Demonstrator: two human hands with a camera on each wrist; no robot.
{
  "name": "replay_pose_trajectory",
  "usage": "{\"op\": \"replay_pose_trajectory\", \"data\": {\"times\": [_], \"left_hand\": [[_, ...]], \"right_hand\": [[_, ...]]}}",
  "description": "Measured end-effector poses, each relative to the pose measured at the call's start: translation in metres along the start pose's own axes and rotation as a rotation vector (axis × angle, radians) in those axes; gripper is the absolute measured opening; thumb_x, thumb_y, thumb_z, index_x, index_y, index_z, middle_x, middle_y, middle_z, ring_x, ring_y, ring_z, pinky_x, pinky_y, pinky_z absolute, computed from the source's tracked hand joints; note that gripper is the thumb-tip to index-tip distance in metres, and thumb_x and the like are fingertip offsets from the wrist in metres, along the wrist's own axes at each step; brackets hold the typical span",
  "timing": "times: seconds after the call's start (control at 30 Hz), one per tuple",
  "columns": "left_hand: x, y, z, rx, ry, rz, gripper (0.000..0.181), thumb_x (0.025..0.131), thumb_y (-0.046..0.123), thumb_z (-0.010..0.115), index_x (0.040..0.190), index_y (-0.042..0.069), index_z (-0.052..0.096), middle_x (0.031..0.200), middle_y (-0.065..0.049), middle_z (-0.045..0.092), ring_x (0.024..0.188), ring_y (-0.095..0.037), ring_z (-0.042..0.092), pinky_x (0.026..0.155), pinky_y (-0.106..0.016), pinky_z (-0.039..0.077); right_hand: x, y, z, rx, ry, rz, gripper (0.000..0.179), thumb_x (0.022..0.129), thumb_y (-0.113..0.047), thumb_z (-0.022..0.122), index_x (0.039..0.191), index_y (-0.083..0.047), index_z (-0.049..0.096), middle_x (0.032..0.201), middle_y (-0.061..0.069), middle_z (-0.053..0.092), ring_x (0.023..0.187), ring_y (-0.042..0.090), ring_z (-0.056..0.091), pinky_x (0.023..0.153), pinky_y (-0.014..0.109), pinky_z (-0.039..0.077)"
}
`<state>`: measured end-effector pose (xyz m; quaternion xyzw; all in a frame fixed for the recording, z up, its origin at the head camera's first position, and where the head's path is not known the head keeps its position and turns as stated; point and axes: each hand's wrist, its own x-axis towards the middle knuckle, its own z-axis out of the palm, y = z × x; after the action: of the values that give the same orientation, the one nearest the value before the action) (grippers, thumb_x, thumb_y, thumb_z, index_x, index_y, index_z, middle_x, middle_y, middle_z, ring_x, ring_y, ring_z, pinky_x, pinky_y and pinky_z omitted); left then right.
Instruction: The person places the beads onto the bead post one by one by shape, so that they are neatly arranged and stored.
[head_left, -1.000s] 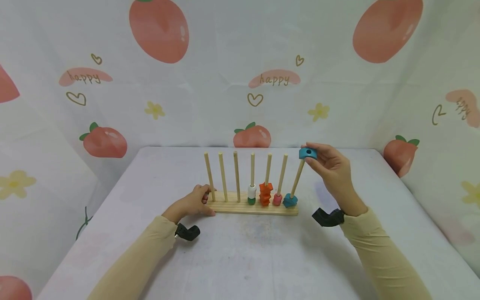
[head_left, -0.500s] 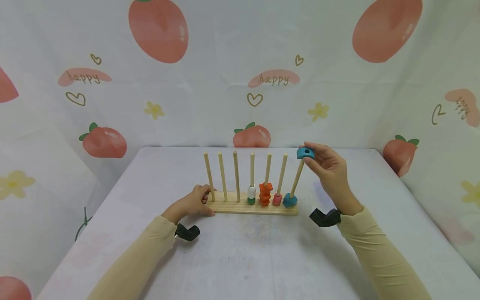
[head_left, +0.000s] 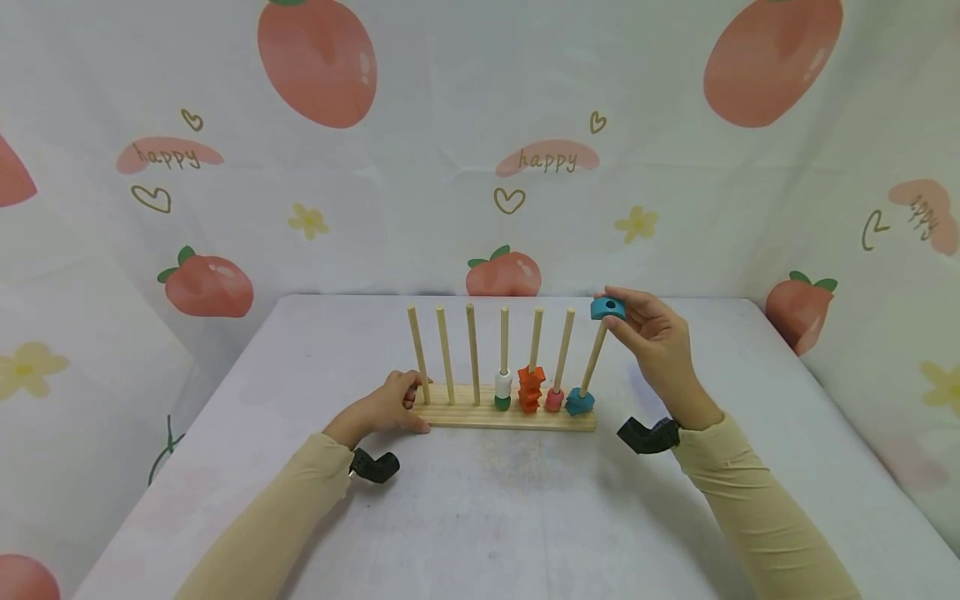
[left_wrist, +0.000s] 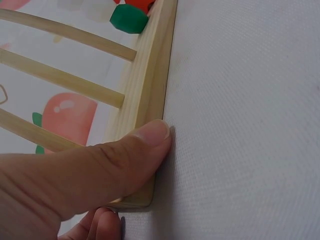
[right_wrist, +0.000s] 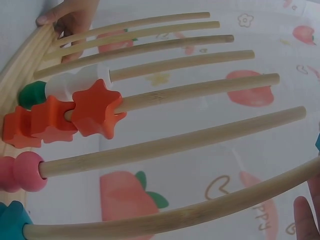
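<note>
A wooden peg board [head_left: 510, 420] with a row of upright pegs sits on the table. My left hand [head_left: 381, 407] grips its left end; in the left wrist view the thumb [left_wrist: 120, 162] presses the front edge. My right hand [head_left: 654, 340] pinches a blue bead [head_left: 606, 309] at the top of the rightmost peg [head_left: 592, 360]. Whether the peg's tip is inside the bead's hole I cannot tell. Another blue bead [head_left: 580, 402] is at that peg's foot. Pink beads [right_wrist: 30, 171], orange star beads [right_wrist: 97, 108] and white beads [right_wrist: 75, 82] above a green one [right_wrist: 32, 95] fill the neighbouring pegs.
The three left pegs [head_left: 446, 354] carry no beads. A white cloth covers the table [head_left: 480, 517], and a fruit-print curtain [head_left: 420, 183] hangs behind and at the sides. Each wrist wears a black camera mount [head_left: 649, 435].
My right hand has shifted slightly left with the blue bead, staying at the rightmost peg's top. The left hand and peg board have kept their place.
</note>
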<state>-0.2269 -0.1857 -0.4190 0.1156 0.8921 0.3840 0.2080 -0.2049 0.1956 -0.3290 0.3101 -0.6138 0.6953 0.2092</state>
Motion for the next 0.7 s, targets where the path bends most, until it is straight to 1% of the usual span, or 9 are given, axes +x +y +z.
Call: {"op": "replay_pose_trajectory", "data": {"times": [0.17,0.27,0.37,0.5,0.63,0.7], "left_hand": [[0.0001,-0.0001,0.0001,0.001,0.001,0.002,0.063,0.071,0.009,0.085,0.121,0.004,0.048,0.102,-0.01,0.03,0.093,-0.024,0.032,0.076,-0.035,0.03],[-0.0004,0.0003,0.0,0.0,0.002,0.003,0.061,0.071,0.009,0.085,0.119,0.004,0.047,0.102,-0.01,0.029,0.093,-0.024,0.032,0.076,-0.035,0.03],[-0.0012,0.0012,-0.0004,-0.002,0.003,0.005,0.059,0.071,0.009,0.085,0.116,0.005,0.047,0.101,-0.01,0.029,0.092,-0.023,0.032,0.075,-0.034,0.03],[-0.0022,0.0025,-0.0009,0.0,-0.001,0.014,0.058,0.071,0.009,0.085,0.113,0.005,0.046,0.101,-0.009,0.029,0.091,-0.023,0.033,0.074,-0.033,0.03],[-0.0023,0.0029,-0.0009,0.003,-0.001,0.016,0.059,0.071,0.008,0.085,0.115,0.004,0.047,0.101,-0.01,0.029,0.091,-0.023,0.033,0.075,-0.033,0.03],[-0.0022,0.0028,-0.0008,0.006,0.003,0.014,0.061,0.07,0.008,0.085,0.118,0.004,0.048,0.101,-0.01,0.03,0.092,-0.023,0.033,0.076,-0.034,0.031]], "right_hand": [[-0.0005,0.0003,-0.0003,0.0,-0.003,0.0,0.032,0.087,0.012,0.061,0.119,0.008,0.061,0.113,0.005,0.069,0.103,0.01,0.066,0.088,0.019,0.049],[-0.0002,-0.0001,-0.0007,-0.01,-0.008,-0.001,0.033,0.087,0.013,0.061,0.12,0.01,0.06,0.114,0.004,0.069,0.105,0.01,0.065,0.09,0.02,0.049],[0.0003,-0.0014,-0.0012,-0.018,-0.025,0.001,0.041,0.086,0.015,0.061,0.126,0.01,0.055,0.119,0.002,0.067,0.112,0.012,0.062,0.095,0.022,0.046],[0.0007,-0.0031,-0.0021,-0.031,-0.059,0.013,0.055,0.084,0.017,0.062,0.135,0.005,0.048,0.129,0.002,0.061,0.124,0.014,0.055,0.102,0.024,0.042],[0.0005,-0.0035,-0.0028,-0.029,-0.085,0.022,0.062,0.082,0.019,0.062,0.139,0.0,0.047,0.134,0.002,0.058,0.127,0.015,0.052,0.104,0.024,0.04],[0.0003,-0.0032,-0.0029,-0.02,-0.093,0.023,0.063,0.081,0.02,0.061,0.14,0.002,0.045,0.134,0.003,0.058,0.128,0.015,0.051,0.105,0.024,0.039]]}}
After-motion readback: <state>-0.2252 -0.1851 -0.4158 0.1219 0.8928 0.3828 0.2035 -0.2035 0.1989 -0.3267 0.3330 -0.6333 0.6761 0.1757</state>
